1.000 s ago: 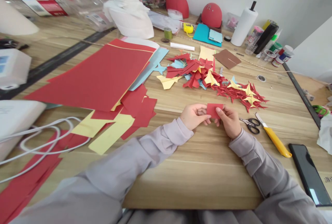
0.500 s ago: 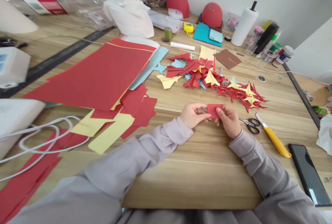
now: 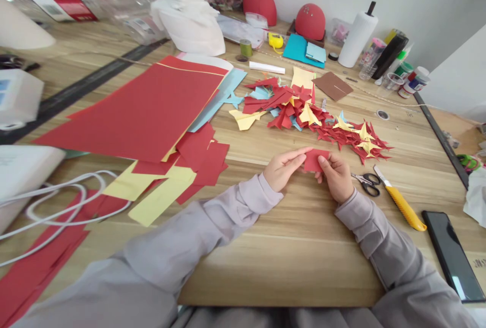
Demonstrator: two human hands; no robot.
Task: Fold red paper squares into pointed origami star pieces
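A small red piece of paper (image 3: 312, 161) is held between my two hands above the table. My right hand (image 3: 336, 175) pinches its right side, thumb on top. At its left edge, my left hand (image 3: 283, 168) is closed on the paper with the fingers extended along the upper edge. Beyond the hands lies a heap of folded red paper pieces (image 3: 290, 103), mixed with yellow and blue ones. A yellow paper plane (image 3: 246, 119) rests at the heap's left. Small black-handled scissors (image 3: 369, 184) lie just right of my right hand.
Large red sheets (image 3: 148, 110) and cut yellow strips (image 3: 161, 196) cover the left side. A yellow utility knife (image 3: 404, 204) and a black phone (image 3: 451, 252) lie at right. White cables (image 3: 81, 214) loop at left. Bottles and a white paper roll (image 3: 358, 39) stand behind.
My left fingers have straightened and shifted along the upper left of the red paper. The paper has tilted slightly. My right hand keeps its pinch.
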